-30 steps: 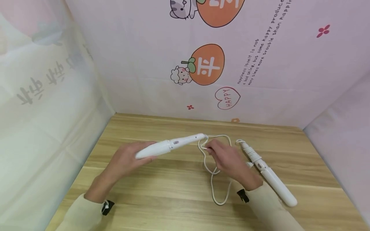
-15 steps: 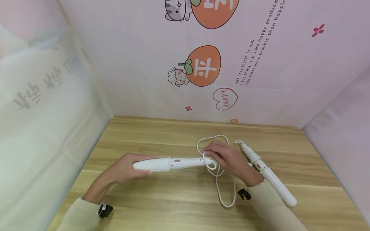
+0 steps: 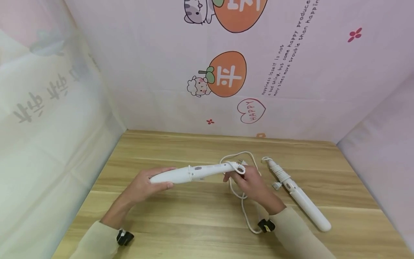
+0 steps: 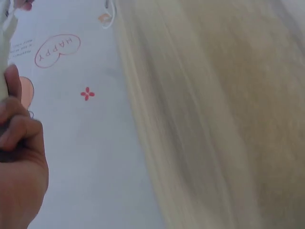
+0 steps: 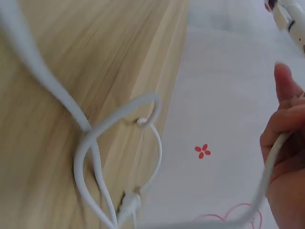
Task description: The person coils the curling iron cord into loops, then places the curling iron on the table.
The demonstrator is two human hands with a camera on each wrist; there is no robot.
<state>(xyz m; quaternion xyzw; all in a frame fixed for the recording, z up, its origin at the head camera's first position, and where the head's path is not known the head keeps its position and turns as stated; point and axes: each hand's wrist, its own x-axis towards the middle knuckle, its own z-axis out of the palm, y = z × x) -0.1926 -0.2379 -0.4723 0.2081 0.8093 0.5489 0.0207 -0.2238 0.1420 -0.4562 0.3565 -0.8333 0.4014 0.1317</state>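
Left hand (image 3: 139, 186) gripping smooth, tapered white wand (image 3: 176, 176); right hand (image 3: 251, 182) curled round slender white cord (image 5: 269, 169).

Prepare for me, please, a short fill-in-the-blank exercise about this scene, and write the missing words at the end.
1. The left hand holds a white device, while the right hand grips its ____.
2. A second white device lies on the table, toward the person's ____ side.
3. The letters inside the printed heart spell ____.
4. The round fruit print just above the heart is coloured ____.

Missing words: cord; right; HAPPY; orange.
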